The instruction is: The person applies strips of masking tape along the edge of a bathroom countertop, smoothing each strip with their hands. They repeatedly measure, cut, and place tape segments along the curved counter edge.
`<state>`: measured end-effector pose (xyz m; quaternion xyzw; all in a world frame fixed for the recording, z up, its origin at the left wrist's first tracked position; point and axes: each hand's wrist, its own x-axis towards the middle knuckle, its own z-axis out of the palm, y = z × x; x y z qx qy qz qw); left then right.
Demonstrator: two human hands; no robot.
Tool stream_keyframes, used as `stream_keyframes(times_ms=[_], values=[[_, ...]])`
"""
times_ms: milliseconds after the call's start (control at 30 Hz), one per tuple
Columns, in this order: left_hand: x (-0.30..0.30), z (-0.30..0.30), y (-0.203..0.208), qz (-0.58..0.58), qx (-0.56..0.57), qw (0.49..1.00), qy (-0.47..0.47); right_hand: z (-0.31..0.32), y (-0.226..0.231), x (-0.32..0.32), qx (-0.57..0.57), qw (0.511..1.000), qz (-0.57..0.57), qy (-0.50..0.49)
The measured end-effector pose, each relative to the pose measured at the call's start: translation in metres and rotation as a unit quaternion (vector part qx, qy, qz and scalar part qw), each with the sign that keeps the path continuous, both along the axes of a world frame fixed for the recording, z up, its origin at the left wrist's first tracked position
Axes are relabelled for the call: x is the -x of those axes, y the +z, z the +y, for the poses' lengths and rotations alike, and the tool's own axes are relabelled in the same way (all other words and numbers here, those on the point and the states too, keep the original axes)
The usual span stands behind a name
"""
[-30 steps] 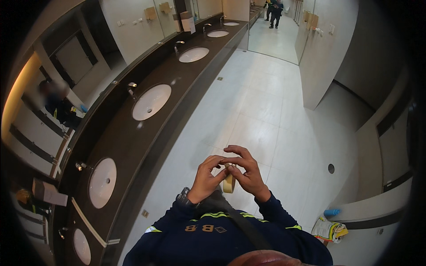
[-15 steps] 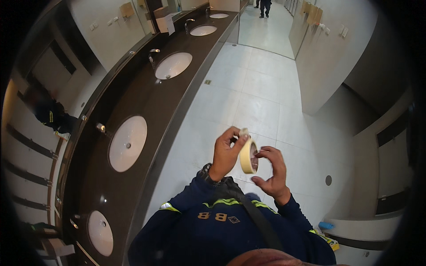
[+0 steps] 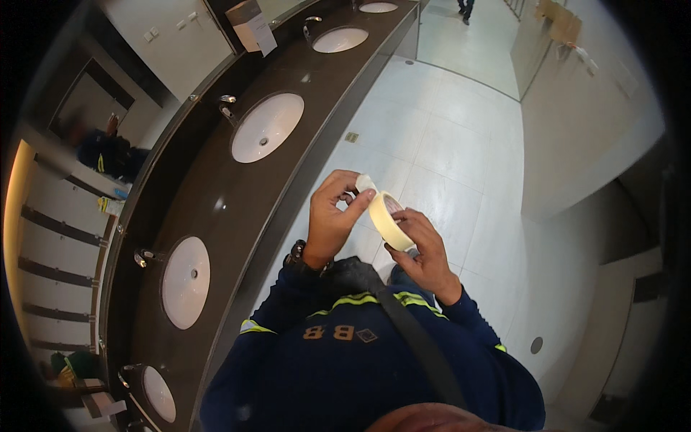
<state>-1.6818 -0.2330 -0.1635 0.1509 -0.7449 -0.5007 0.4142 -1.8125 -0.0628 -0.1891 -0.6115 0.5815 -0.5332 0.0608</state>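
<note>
A roll of pale yellow masking tape (image 3: 389, 225) is held up in front of my chest, over the floor. My right hand (image 3: 423, 248) grips the roll from its right side, fingers in the core and thumb on the outer face. Between the thumb and fingers of my left hand (image 3: 336, 216) is pinched the loose end of the tape (image 3: 366, 183), a short whitish flap that stands up from the roll. A dark watch (image 3: 296, 253) sits on my left wrist.
To my left runs a long dark counter (image 3: 216, 205) with several white oval basins (image 3: 268, 128) and chrome taps (image 3: 227, 108), backed by a mirror. A white box (image 3: 252, 29) stands against the mirror. Pale floor tiles (image 3: 446, 155) lie ahead; a person's legs (image 3: 466, 10) show far off.
My right hand has closed on the tape roll, which has tilted. Both hands have shifted left and up in the view, and the view has turned.
</note>
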Motion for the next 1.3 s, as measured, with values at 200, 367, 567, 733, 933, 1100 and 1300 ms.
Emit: stream_keyframes(times_ms=[200, 367, 567, 733, 933, 1100, 1300], values=[[0.108, -0.095, 0.011, 0.027, -0.130, 0.990, 0.040, -0.089, 0.023, 0.142, -0.004, 0.997, 0.041, 0.066], [0.159, -0.177, 0.017, -0.025, -0.112, 0.992, 0.053, -0.158, 0.028, 0.216, -0.059, 0.995, 0.014, 0.085], [0.228, -0.286, -0.006, -0.041, -0.245, 0.967, -0.055, -0.275, 0.012, 0.288, -0.109, 0.990, 0.007, 0.091], [0.274, -0.407, -0.056, -0.057, -0.273, 0.959, -0.046, -0.405, -0.006, 0.341, -0.143, 0.983, 0.035, 0.114], [0.312, -0.542, -0.070, -0.097, -0.284, 0.952, 0.051, -0.535, -0.018, 0.390, -0.220, 0.969, 0.024, 0.111], [0.253, -0.768, -0.154, -0.132, -0.122, 0.939, 0.294, -0.564, -0.058, 0.443, -0.440, 0.893, -0.087, 0.038], [0.236, -0.928, -0.249, -0.370, 0.044, 0.836, 0.403, -0.559, -0.097, 0.465, -0.524, 0.844, -0.109, 0.025]])
